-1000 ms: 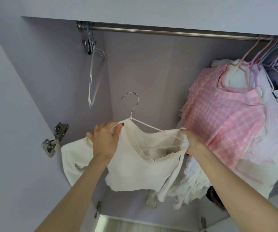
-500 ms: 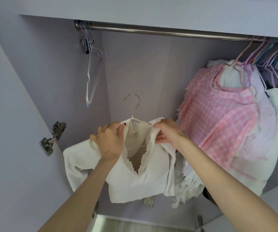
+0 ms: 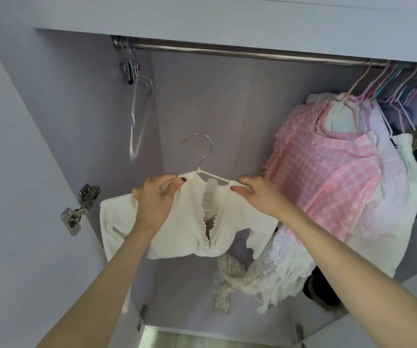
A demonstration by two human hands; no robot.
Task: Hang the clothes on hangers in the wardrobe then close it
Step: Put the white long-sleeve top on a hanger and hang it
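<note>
A white ruffled top (image 3: 192, 229) hangs on a white hanger with a metal hook (image 3: 201, 149), held up inside the open wardrobe below the metal rail (image 3: 240, 52). My left hand (image 3: 156, 199) grips the top's left shoulder over the hanger's left end. My right hand (image 3: 255, 194) pinches the right shoulder at the hanger's right end. The hook points up, well under the rail and touching nothing.
An empty white hanger (image 3: 139, 114) hangs at the rail's left end. A pink checked shirt (image 3: 328, 177) and several other garments crowd the right end on pastel hangers (image 3: 390, 84). White clothes (image 3: 260, 280) lie lower down. A door hinge (image 3: 79, 209) sits on the left.
My right hand has moved from the top's neckline out to the hanger's right end, spreading the right shoulder over it. The top now sits on both hanger arms.
</note>
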